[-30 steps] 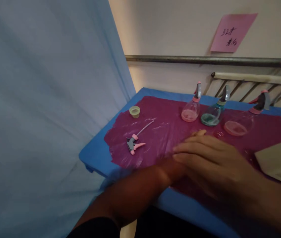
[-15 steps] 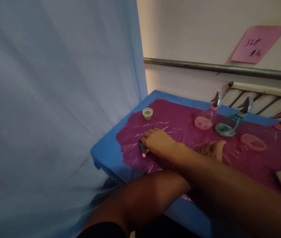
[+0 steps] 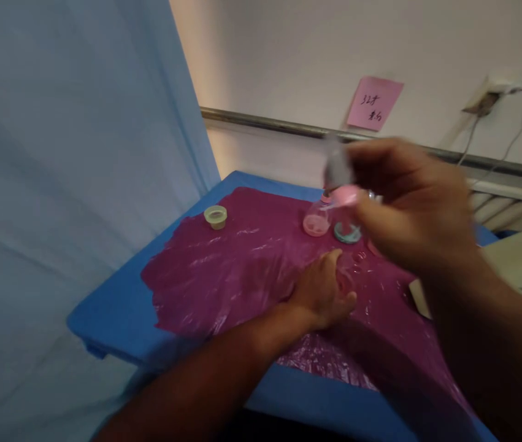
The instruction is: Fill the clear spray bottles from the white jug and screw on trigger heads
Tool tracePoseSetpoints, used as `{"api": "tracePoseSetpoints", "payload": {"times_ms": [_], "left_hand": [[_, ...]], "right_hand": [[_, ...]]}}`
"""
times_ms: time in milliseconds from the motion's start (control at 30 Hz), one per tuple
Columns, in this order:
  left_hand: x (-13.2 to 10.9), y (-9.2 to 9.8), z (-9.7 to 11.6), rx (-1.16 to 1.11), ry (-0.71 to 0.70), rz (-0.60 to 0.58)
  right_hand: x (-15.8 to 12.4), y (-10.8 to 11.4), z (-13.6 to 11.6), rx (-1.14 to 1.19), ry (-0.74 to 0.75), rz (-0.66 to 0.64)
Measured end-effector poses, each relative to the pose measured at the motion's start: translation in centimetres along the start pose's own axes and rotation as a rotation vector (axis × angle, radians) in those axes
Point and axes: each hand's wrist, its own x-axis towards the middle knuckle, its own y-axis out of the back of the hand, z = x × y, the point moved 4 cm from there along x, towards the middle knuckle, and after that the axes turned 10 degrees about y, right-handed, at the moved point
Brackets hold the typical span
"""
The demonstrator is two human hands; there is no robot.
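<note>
My right hand [image 3: 412,202] is raised above the table, its fingers closed on a spray head [image 3: 341,175] with a grey top and a pink collar; motion blurs it. Lower down, my left hand [image 3: 322,288] is curled round a clear bottle [image 3: 346,282] with a pinkish base, on the plum-coloured plastic sheet [image 3: 205,270]. Beyond the hands stand a clear spray bottle [image 3: 316,224] with a pink collar and a green-tinted bottle [image 3: 347,232], partly hidden by my right hand.
A small translucent cup [image 3: 216,217] stands at the sheet's far left. The sheet covers much of a blue table [image 3: 104,307]. A blue curtain [image 3: 58,153] hangs on the left. A metal rail [image 3: 265,123] and pink note [image 3: 375,103] are on the wall. A cream-coloured board or box [image 3: 518,258] lies right.
My right hand has lifted the spray head off the sheet and carried it up and right. My arms are no longer crossed. The view has swung right.
</note>
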Motion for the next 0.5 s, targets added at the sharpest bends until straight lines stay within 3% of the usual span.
{"api": "tracePoseSetpoints", "payload": {"times_ms": [100, 200, 333, 500], "left_hand": [[0.1, 0.0, -0.3, -0.034, 0.029, -0.042], [0.0, 0.3, -0.5, -0.045, 0.04, -0.063], [-0.2, 0.6, -0.4, -0.052, 0.029, -0.09], [-0.3, 0.9, 0.2, -0.051, 0.034, -0.084]], "right_hand": [[-0.6, 5.9, -0.1, -0.016, -0.212, 0.12], [-1.7, 8.0, 0.1, 0.053, -0.34, 0.126], [-3.0, 7.5, 1.4, 0.218, -0.438, 0.102], [-5.0, 5.2, 4.1, 0.36, -0.491, 0.009]]}}
